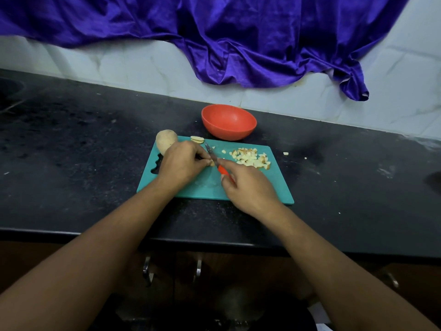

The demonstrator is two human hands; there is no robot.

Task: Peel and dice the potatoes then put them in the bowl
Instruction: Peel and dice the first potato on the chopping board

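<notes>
Potato dice [250, 158] are heaped on the board's [274, 187] right side, none put in the bowl [228, 121] yet. A small piece [212, 162] is pinched mid-board by the left hand [182, 163], and the knife [216, 162] is gripped by the right hand [248, 187]. One whole potato [166, 140] at the back-left corner looks unpeeled.

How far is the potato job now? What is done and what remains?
Done: a pile of dice lies on the cutting board. In hand: the left hand pinches a piece while the right hand cuts it with the knife. Left: a few slices, one whole unpeeled potato, and filling the bowl, which looks empty.
</notes>
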